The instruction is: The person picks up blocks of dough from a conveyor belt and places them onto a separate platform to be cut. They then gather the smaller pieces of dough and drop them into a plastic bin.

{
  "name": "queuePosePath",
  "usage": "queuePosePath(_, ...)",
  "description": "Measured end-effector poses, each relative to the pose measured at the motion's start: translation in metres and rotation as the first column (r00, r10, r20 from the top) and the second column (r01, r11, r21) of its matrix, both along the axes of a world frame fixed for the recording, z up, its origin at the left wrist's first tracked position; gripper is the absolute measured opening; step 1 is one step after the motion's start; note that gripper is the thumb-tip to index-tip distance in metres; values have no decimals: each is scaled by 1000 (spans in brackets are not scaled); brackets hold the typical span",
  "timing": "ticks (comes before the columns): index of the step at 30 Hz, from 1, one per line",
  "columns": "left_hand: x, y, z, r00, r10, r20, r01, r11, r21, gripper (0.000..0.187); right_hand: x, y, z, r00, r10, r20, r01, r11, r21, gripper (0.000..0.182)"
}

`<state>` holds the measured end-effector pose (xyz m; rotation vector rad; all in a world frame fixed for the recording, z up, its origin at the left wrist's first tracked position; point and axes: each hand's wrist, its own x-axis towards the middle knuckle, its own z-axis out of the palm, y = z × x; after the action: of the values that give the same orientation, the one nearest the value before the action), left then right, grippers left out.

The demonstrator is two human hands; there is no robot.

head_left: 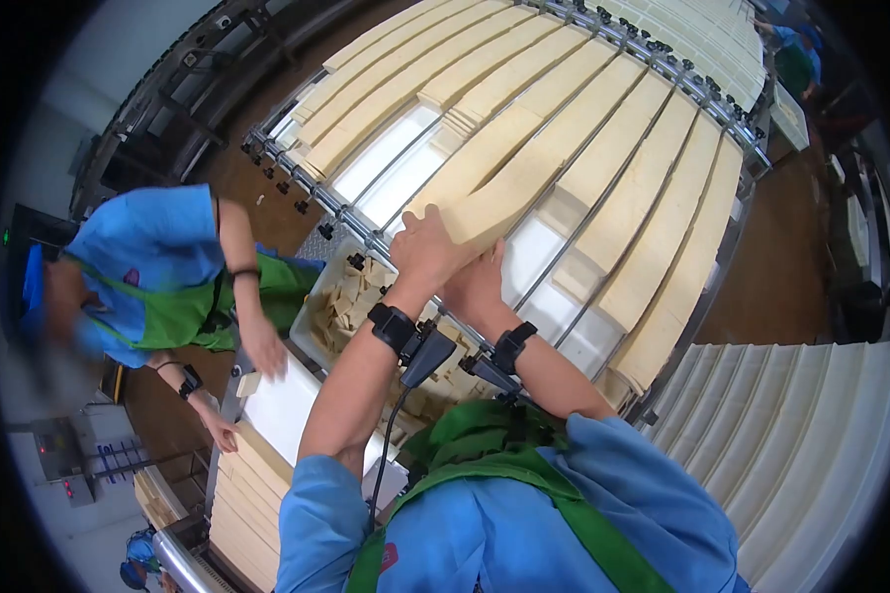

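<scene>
Long beige strips of a flat, dough-like or tofu-like material lie in lanes between thin metal rods on a white conveyor. At the near end of one lane, my left hand grips the end of a beige strip, fingers over its upper side. Close beside it, my right hand is at the same strip's end, its fingers partly hidden under the strip, which looks lifted there. Both wrists carry black straps with devices.
A metal rail with black knobs crosses the near conveyor edge. Below stands a bin of beige scraps. At left, a co-worker in blue and green handles stacked beige strips. White ridged sheeting lies at right.
</scene>
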<state>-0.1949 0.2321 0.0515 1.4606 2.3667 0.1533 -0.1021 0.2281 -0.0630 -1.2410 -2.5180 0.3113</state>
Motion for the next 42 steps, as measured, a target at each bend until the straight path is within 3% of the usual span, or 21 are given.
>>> queuePosePath(2,0,0,-2,1000,-5,-13,6,1000,15,82,-6,1,5,995,-74,-64,72,997,-36,67)
queuePosePath(5,-1,1,-6,1000,-5,-28,6,1000,29,82,-14,2,-3,992,-123,-1,123,992,-13,68)
queuePosePath(9,-2,2,-5,1000,-17,-19,17,999,38,84,-13,0,16,992,-125,14,126,991,-46,64)
queuePosePath(11,-1,3,-4,1000,-10,-11,11,999,34,85,-8,-1,26,994,-83,66,91,986,-142,62)
queuePosePath(12,-3,4,-5,1000,-5,-11,6,1000,25,85,-9,0,19,995,-80,66,88,986,-139,62)
queuePosePath(14,-4,5,-7,1000,-14,-21,15,999,47,85,-13,3,6,987,-135,-93,125,987,-105,62)
queuePosePath(20,-5,5,-10,1000,-10,-2,10,996,85,84,-19,9,-15,987,-162,-7,161,986,-42,62)
queuePosePath(24,-4,5,-9,1000,-5,7,4,996,87,83,-18,5,1,984,-175,-31,172,982,-83,58)
queuePosePath(26,-7,7,-4,999,-23,35,21,998,60,83,-17,0,2,980,-138,-140,125,987,-97,48)
queuePosePath(30,-7,9,-12,999,-18,38,19,1000,-16,81,-15,-17,-3,990,-62,-129,58,998,-37,41)
queuePosePath(32,-8,9,-17,999,-20,38,21,1000,-20,81,-8,-19,4,976,-24,-216,-10,988,-154,36)
queuePosePath(35,-11,8,-22,999,-25,47,25,1000,-11,80,-4,-23,-1,963,14,-269,-46,992,-116,33)
queuePosePath(39,-10,10,-27,998,-35,48,34,999,3,82,-2,-24,2,979,110,-172,-145,967,-209,33)
queuePosePath(41,-10,9,-28,998,-30,60,31,999,-15,82,2,-14,-33,805,248,-538,-440,859,-263,37)
queuePosePath(42,-10,9,-29,997,-30,75,32,999,-36,83,8,-13,-26,803,252,-540,-445,857,-260,37)
